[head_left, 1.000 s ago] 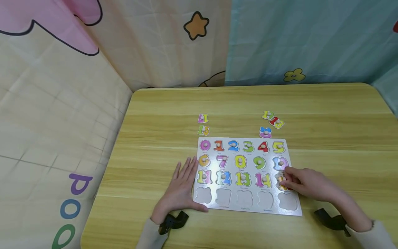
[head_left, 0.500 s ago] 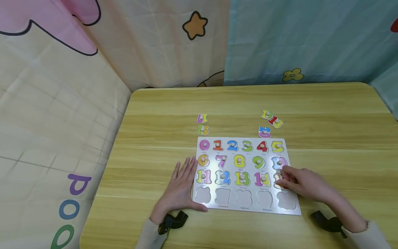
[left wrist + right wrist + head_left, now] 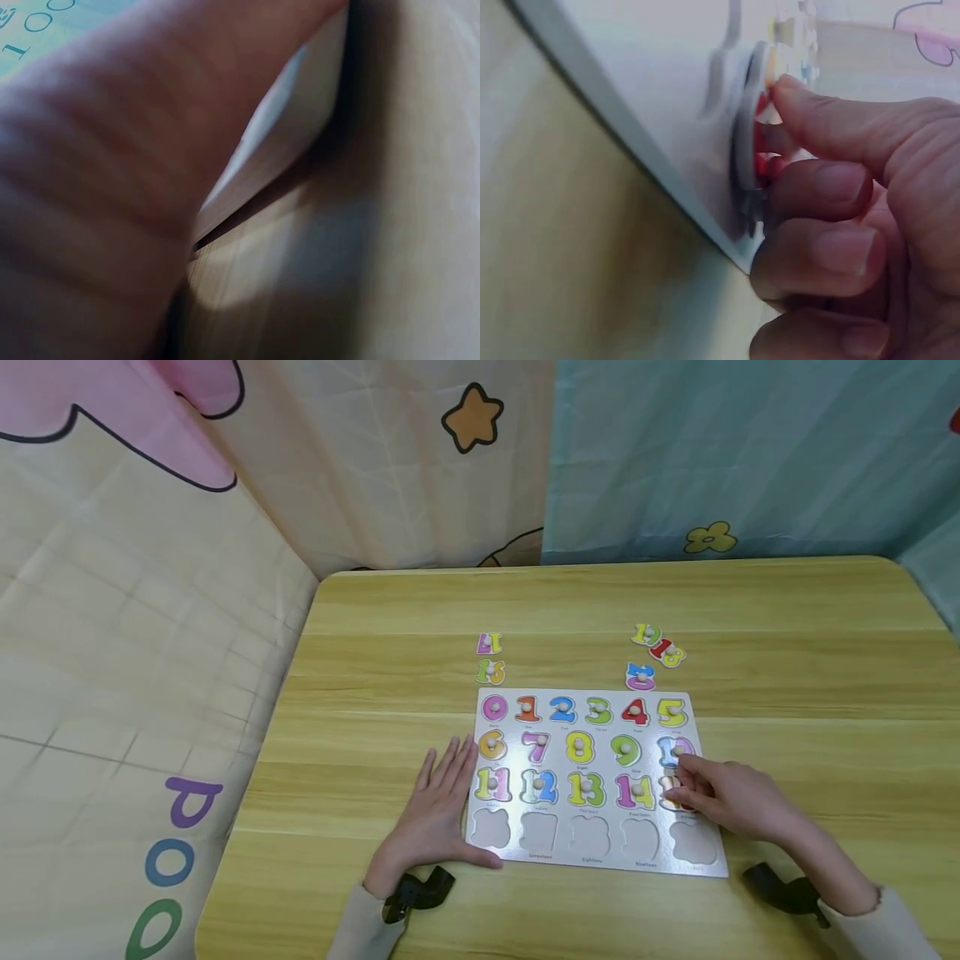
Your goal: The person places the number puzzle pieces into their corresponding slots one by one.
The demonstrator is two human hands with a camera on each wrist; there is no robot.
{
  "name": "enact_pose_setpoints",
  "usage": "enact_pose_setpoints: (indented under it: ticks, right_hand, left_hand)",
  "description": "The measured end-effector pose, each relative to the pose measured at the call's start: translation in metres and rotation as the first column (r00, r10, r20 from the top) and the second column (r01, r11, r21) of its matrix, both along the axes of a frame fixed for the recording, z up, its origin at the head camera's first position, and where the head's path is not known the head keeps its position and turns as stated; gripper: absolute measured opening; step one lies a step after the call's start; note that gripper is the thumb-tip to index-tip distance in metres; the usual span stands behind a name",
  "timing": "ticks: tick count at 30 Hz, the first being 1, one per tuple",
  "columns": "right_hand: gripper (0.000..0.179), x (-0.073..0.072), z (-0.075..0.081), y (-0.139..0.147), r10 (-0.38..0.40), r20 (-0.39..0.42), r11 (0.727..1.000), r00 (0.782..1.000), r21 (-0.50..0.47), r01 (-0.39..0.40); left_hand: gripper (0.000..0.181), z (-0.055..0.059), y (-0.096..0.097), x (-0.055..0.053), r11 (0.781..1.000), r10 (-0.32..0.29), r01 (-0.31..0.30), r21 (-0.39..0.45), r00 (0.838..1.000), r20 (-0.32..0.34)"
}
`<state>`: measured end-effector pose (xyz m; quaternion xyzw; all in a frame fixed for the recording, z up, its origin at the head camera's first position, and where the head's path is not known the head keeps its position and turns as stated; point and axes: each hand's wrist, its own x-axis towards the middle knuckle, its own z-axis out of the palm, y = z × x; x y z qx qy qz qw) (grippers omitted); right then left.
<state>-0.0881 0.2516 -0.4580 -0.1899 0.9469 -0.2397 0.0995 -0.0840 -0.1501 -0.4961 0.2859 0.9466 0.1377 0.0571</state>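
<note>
A white number puzzle board (image 3: 517,767) lies on the wooden table, its upper three rows filled with colourful knobbed pieces except where my right hand works. My right hand (image 3: 731,793) pinches an orange-and-red number piece (image 3: 667,787) between thumb and curled index finger at the right end of the third row. In the right wrist view, that number piece (image 3: 747,127) stands slightly proud of the board, its red part partly behind the fingers. My left hand (image 3: 435,814) lies flat with straight fingers along the board's left edge, thumb at the near corner.
The board's bottom row shows several bare recesses (image 3: 589,839). Beyond the board lie loose number pieces: a 17 (image 3: 490,643) and a 16 (image 3: 491,672) at left, a 19 (image 3: 646,635), an 18 (image 3: 667,652) and a 20 (image 3: 641,677) at right. Curtains hang behind the table.
My right hand has shifted slightly left and stays over the third row's end, still pinching the number piece. The left hand and the loose pieces keep their places.
</note>
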Motion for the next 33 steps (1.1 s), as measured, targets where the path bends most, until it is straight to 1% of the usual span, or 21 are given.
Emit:
enact_pose_setpoints:
  ticks: [9,15,19,23,29,33]
  right_hand:
    - [0.03,-0.0008,0.0059,0.0024,0.019,0.096,0.999,0.995,0.036,-0.022]
    - [0.032,-0.001,0.0079,0.0033,0.03,0.114,0.998,0.993,0.052,-0.036]
    - [0.032,-0.0019,0.0085,0.0038,0.033,0.1,0.998,0.994,0.052,-0.038]
    - [0.031,-0.0003,0.0067,0.0029,0.014,0.061,0.999,0.998,0.049,-0.017]
    - [0.03,0.0032,0.003,0.0011,-0.031,0.026,0.998,0.999,0.047,0.029]
    - [0.03,0.0043,0.0015,0.0016,-0.03,-0.012,0.999,0.999,0.031,0.03]
  left_hand:
    - [0.147,0.0005,0.0,0.0005,1.0,-0.002,0.002,0.004,1.0,0.0]
    - [0.148,-0.0003,0.0005,0.0,1.0,-0.001,0.001,0.003,1.0,0.0]
    - [0.147,-0.0003,0.0004,-0.0004,1.0,-0.001,0.001,-0.001,1.0,0.003]
    - [0.147,0.0004,-0.0004,-0.0003,1.0,-0.002,0.002,0.0,1.0,0.005]
    - [0.147,0.0005,0.0001,-0.0011,1.0,-0.001,0.001,0.003,1.0,0.004]
    - [0.147,-0.0005,0.0004,-0.001,1.0,0.0,0.0,-0.004,1.0,0.003]
